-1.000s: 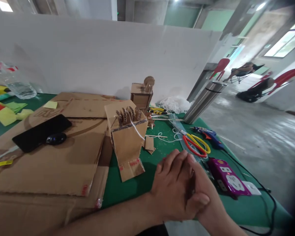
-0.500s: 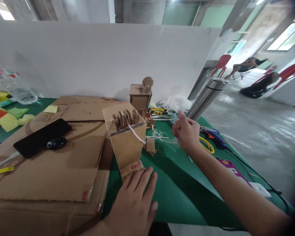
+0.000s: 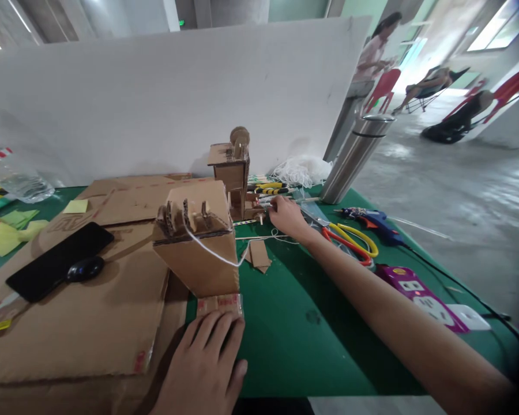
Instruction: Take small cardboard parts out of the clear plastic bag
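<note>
I am looking down at a green table (image 3: 303, 340) where my left hand (image 3: 203, 369) is lying flat, fingers spread loosely and open, its fingertips pressing on the taped flap at the foot of a cardboard model (image 3: 196, 242) that is leaning on the edge of a big cardboard sheet (image 3: 90, 311). A white string (image 3: 211, 251) is running from the model's slotted top down its front face. My right hand (image 3: 288, 218) is reaching well forward across the table, fingers curled near the thin wooden sticks (image 3: 259, 222) just beside a small cardboard tower (image 3: 231, 170); I cannot tell whether it is actually pinching anything. Just right of that hand, scissors (image 3: 350, 242) with red and yellow handles are lying beside a blue glue gun (image 3: 369, 220), and a purple power strip (image 3: 419, 294) is sitting nearer to me. A steel flask (image 3: 357, 155) is standing behind them. A black phone (image 3: 56, 259) is resting on the cardboard sheet to the left.
</note>
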{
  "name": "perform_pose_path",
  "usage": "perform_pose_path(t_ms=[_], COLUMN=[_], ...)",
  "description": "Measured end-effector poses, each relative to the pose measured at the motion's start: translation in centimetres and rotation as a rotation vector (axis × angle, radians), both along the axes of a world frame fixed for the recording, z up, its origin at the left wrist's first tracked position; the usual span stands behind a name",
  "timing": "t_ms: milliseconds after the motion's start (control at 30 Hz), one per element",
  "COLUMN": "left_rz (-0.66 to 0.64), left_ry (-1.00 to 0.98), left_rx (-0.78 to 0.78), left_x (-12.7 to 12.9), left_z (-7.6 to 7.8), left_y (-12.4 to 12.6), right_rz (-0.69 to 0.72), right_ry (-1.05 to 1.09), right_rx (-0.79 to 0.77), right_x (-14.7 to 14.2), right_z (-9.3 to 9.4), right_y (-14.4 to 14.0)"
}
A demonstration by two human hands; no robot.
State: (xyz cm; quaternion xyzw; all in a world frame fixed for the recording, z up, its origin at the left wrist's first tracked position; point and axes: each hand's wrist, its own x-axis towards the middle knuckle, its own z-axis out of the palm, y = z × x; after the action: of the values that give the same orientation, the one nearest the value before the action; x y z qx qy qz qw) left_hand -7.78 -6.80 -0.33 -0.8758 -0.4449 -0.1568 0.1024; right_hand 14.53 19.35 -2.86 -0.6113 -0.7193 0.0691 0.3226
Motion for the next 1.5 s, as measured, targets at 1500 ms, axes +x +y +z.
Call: perform_pose_path(t_ms=[1500], left_rz=[0.221], left_ry=[-0.282], left_rx=[-0.062], left_x=[-1.4], left_z=[-1.5], left_y=[0.3], right_rz=[-0.268], right_ry=[-0.132], right_rx=[-0.56], right_x=[14.3], right_z=[4.8], right_y=[-10.6])
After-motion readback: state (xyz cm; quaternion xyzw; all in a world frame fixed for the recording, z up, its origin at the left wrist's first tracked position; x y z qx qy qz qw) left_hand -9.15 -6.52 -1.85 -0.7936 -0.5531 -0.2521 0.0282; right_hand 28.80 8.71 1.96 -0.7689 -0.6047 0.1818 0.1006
